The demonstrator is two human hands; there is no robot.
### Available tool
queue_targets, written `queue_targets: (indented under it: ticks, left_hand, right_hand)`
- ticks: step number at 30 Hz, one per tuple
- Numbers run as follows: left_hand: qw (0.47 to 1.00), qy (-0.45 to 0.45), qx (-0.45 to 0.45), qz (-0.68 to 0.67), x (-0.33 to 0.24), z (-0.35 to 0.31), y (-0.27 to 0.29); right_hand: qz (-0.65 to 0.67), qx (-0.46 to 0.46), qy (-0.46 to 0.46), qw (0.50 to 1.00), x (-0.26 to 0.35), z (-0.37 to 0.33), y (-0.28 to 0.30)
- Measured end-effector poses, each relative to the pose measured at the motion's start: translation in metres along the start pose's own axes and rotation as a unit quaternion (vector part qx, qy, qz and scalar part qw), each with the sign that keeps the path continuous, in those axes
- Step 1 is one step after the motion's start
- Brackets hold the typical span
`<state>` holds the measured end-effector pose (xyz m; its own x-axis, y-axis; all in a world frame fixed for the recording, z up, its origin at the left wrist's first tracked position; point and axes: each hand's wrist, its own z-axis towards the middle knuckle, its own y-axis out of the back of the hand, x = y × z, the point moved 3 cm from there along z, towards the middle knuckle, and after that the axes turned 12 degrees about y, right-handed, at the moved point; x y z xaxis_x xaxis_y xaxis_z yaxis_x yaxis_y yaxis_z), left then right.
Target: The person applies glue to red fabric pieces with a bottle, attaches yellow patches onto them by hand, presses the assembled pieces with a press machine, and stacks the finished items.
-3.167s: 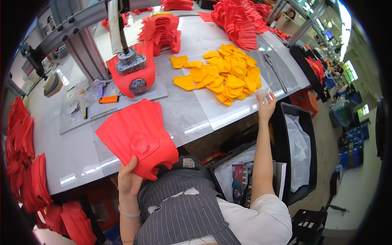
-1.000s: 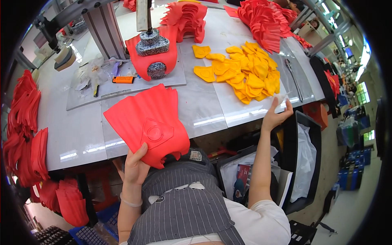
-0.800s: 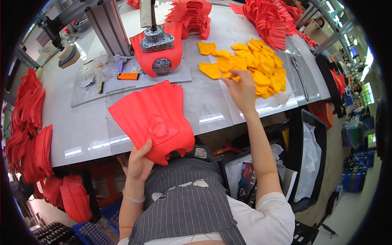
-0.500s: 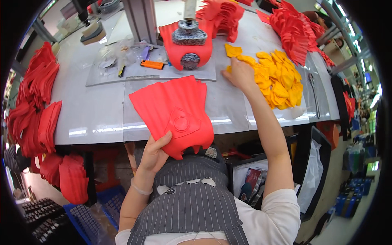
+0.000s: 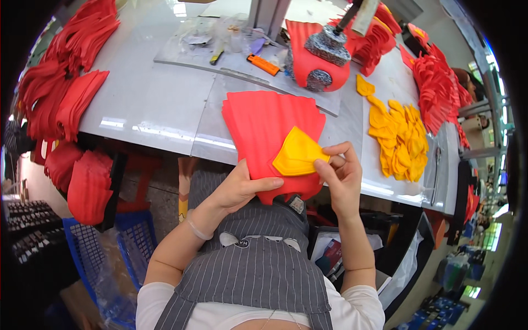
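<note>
A curved red foam-like piece with wavy ridges is held over the table's front edge. My left hand grips its lower left side, thumb on the front face. Between the thumb and fingers of my right hand is the right corner of a yellow shield-shaped piece. The yellow piece lies over the raised outline on the red one, covering most of it; whether it is pressed down flat I cannot tell.
A pile of yellow pieces lies to the right. Behind stands a speckled grey form with a red piece on it, beside an orange cutter. Red stacks hang at the left edge; a blue basket stands below.
My right hand has come back from the yellow pile with a yellow piece and laid it on the red piece. The view has turned, shifting the table contents rightward.
</note>
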<state>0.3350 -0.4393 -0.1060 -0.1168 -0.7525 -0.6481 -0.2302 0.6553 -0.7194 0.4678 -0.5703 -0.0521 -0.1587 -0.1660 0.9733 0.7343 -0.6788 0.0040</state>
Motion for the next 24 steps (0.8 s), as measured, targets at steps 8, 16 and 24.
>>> queue_targets:
  ticks: [8,16,24]
  left_hand:
    - [1.0,-0.004,0.015,-0.008,-0.0002,-0.0032,0.0018]
    - [1.0,-0.009,0.009,0.007,0.0062,-0.0008,0.0057]
    - [1.0,-0.023,-0.01,-0.009,0.0061,-0.0013,0.0018]
  right_hand:
    - [-0.056,0.041,-0.022,0.997,-0.0014,-0.0083,-0.0053]
    - [-0.086,0.031,-0.004,0.996,-0.0027,-0.0111,-0.0047]
    - [-0.109,0.069,-0.009,0.992,-0.0006,-0.0059,-0.0035]
